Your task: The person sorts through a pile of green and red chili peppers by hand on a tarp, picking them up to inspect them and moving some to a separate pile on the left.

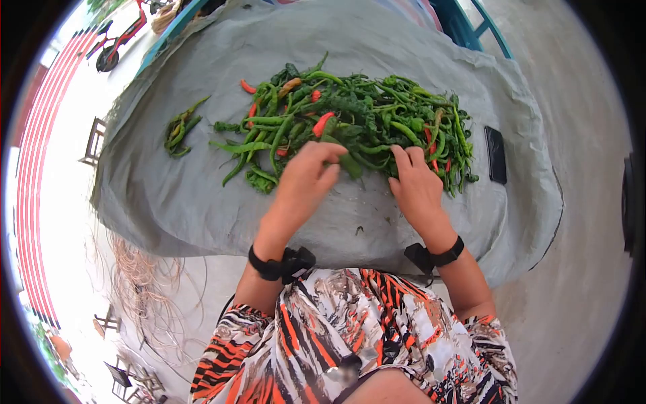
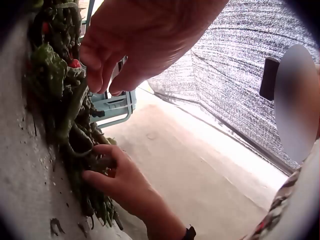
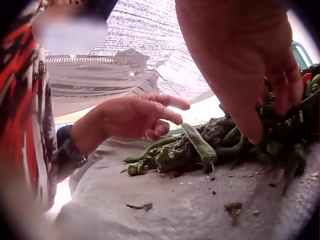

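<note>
Peppers (image 1: 324,123) lie mostly in one heap (image 1: 367,111) on the covered counter (image 1: 202,219); only a small bunch (image 1: 180,131) sits apart, left of the heap, so most seems left to handle. At its near edge, the left hand (image 1: 306,176), loosely bent, seemingly holds nothing; the right hand (image 1: 418,185) touches it, thumb and fingers parted.

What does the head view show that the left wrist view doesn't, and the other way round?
Only the head view shows the small separate pepper bunch on the left of the grey cover, the red scooter and the pale tangled strands on the floor.

Only the left wrist view shows the shiny mesh-like sheeting.

Both share the pepper pile, left hand and right hand.
</note>
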A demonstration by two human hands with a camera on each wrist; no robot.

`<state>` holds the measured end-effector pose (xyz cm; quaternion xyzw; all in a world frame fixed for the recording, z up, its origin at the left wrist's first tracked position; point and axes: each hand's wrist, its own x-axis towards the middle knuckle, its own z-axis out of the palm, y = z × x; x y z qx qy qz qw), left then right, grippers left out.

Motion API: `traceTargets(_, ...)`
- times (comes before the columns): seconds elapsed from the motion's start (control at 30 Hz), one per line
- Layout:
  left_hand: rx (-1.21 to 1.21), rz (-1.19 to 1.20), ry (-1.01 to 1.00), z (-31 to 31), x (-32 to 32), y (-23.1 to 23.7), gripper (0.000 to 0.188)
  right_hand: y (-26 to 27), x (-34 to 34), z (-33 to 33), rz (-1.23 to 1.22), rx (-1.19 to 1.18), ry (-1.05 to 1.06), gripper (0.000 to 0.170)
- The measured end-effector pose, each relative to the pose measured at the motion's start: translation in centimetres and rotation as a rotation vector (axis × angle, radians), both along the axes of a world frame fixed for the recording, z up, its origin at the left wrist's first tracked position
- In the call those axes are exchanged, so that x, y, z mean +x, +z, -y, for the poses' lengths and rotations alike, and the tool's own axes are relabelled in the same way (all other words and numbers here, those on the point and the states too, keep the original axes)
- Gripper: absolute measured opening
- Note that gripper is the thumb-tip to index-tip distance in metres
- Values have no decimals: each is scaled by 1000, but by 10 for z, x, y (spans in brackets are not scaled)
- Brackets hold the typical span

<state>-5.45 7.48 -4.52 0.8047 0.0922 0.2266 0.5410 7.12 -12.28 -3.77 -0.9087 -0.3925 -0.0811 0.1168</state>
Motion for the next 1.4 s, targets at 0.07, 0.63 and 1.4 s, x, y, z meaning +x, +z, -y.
traceTargets(0.07,63,5,-65,11,12,-10,30,-6,-1,2,12,32,-24,46)
traceTargets(0.63,-284,-128,-734,10,62,-17,41,1,-37,1,-938,1026,178,15)
traceTargets(1.4,122,-171,-36,-28,-3,21,30,-5,20,-8,6,246,-188,59)
